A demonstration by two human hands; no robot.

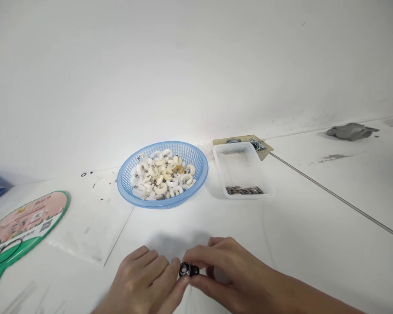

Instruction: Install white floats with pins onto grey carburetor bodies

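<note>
Both hands meet at the near edge of the table (pixel 314 226): left hand (pixel 144 279) and right hand (pixel 229 268) each pinch a small dark round part (pixel 188 270) between thumb and fingertips, so both are closed on it. The part sits just above the surface, between the two grips, probably so that it is steadied from both sides. Beyond the hands, mid-table, stands a blue basket (pixel 196 174) filled with pale C-shaped pieces (pixel 162 174), within easy reach. Just beside it on the right, a white tray (pixel 218 163) holds thin metal pins (pixel 244 190). A round fan (pixel 26 220) lies at the left edge, and a grey rag (pixel 351 131) at the far right corner.
</note>
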